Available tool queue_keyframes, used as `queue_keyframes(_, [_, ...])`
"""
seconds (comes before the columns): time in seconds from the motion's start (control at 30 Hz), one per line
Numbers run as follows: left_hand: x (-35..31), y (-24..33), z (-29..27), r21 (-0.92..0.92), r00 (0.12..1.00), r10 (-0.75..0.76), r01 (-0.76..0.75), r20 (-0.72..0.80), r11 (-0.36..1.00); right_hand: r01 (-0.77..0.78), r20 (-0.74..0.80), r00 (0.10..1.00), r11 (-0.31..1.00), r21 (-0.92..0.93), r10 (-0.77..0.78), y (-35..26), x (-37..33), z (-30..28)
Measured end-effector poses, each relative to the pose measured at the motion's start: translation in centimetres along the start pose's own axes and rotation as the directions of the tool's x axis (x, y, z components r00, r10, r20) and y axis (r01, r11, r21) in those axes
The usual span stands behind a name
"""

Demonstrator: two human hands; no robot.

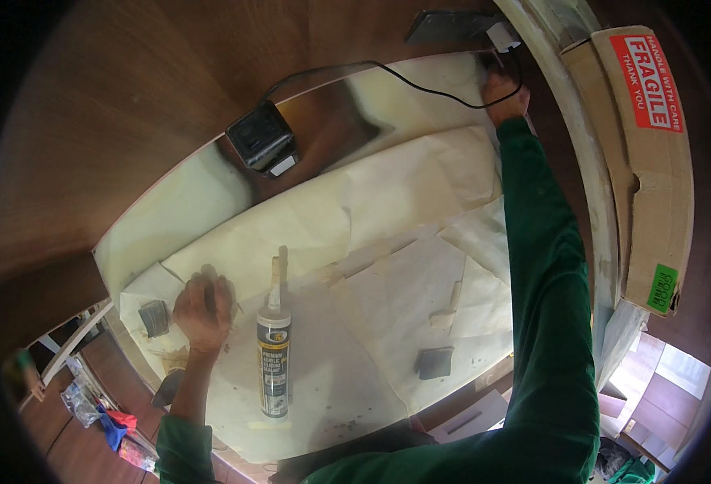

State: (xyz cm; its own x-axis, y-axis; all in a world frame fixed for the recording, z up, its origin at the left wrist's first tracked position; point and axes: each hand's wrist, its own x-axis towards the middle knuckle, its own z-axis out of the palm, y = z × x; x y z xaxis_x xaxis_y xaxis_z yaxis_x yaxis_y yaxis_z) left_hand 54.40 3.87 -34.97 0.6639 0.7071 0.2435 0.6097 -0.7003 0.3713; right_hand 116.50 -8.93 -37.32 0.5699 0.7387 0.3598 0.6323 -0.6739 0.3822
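My left hand (204, 310) leans on the paper-covered surface at the left, fingers loosely bent and nothing visible in them. Beside it lies a small grey sandpaper-like square (153, 319). My right arm reaches to the far right corner, where my right hand (507, 97) is closed at the surface's edge next to a dark spot. Its fingertips are hidden, so what they hold cannot be made out. A sealant cartridge (274, 363) with a long nozzle lies between my arms on the pale masking paper (372, 323). Another grey square (435, 363) is to its right.
A black boxy device (263, 137) sits on the far part of the surface. Its black cable (404, 78) runs past my right hand to a white plug (502, 37). Wooden panels (154, 97) rise behind. At the right stands a cardboard box (642, 177) beyond a curved pale edge.
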Motion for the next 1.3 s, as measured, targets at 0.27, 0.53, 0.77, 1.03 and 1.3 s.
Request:
queue_keyframes(0.27, [-0.1,-0.2,0.0,0.002,0.999,0.001,-0.001,-0.036,1.000,-0.068,-0.179,0.981,0.997,0.035,0.073,-1.0,-1.0,-0.7])
queue_keyframes(0.53, [0.1,0.2,-0.1,-0.030,0.999,0.004,-0.005,-0.043,1.000,0.008,-0.125,0.992,0.998,-0.058,-0.015,-0.2,-1.2,-0.3])
queue_keyframes(0.77, [0.2,0.1,0.0,-0.042,1.000,0.009,-0.010,-0.021,0.999,-0.150,-0.160,0.976,0.989,0.019,0.151,-0.5,-0.5,0.8])
queue_keyframes(1.03, [0.1,0.2,0.0,-0.028,1.000,-0.003,0.003,-0.024,1.000,-0.089,-0.097,0.992,0.996,-0.029,0.086,-1.0,-1.4,-0.8])
queue_keyframes(1.3, [0.1,0.0,-0.1,-0.008,1.000,0.011,-0.011,-0.014,1.000,-0.102,0.055,0.993,0.995,0.011,0.101,-0.9,-0.5,0.2])
